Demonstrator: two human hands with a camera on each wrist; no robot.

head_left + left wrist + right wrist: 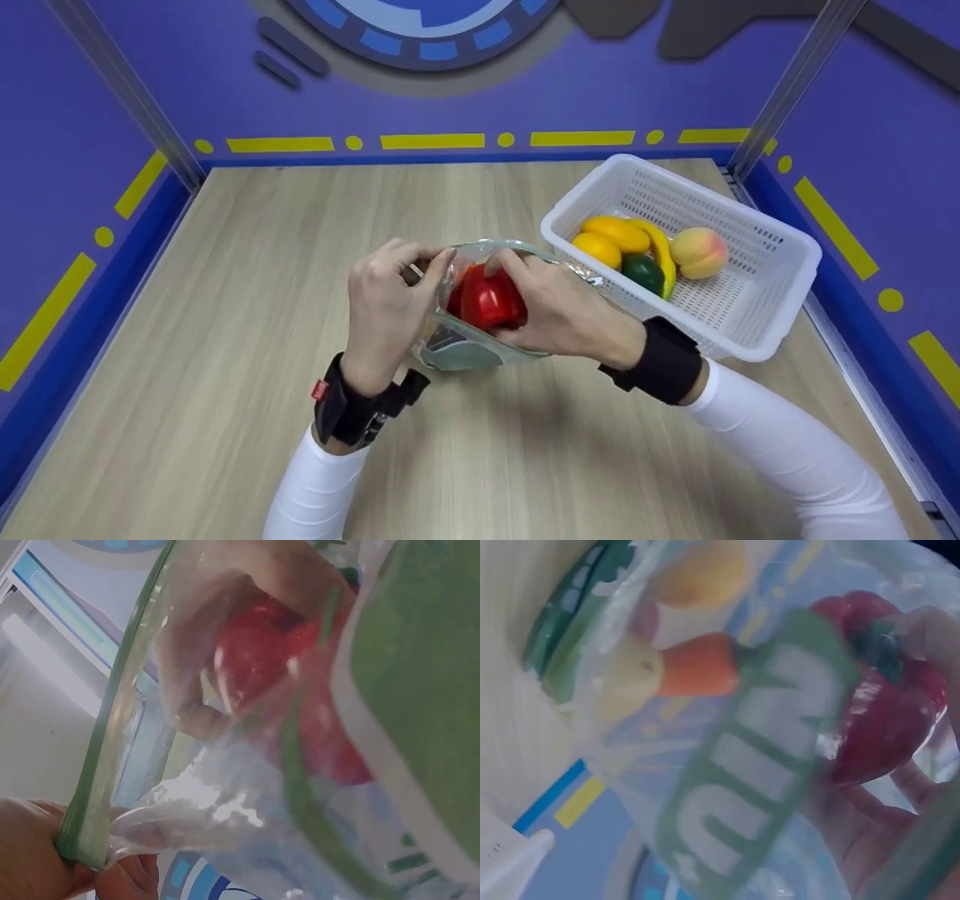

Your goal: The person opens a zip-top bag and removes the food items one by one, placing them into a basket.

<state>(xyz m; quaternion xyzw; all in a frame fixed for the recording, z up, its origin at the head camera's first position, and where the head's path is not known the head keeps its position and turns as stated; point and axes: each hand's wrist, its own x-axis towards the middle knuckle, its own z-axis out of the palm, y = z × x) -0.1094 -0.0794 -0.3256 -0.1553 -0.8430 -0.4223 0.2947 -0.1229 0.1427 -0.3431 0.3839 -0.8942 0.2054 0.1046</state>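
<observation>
Between both hands sits the red pepper [491,298]: right hand [559,315] at 3 o'clock grips it inside the clear bag [457,349], left hand [386,307] at 9 o'clock pinches the bag's rim.

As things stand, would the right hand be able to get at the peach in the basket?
Probably not yet: the right hand holds a red pepper at the mouth of the bag, so its grip is taken. The peach lies uncovered at the top of the open basket, close by.

The bag [765,765] bears large pale letters on a green panel, blurred and seen through the plastic; they cannot be read with certainty; no other text is legible.
</observation>
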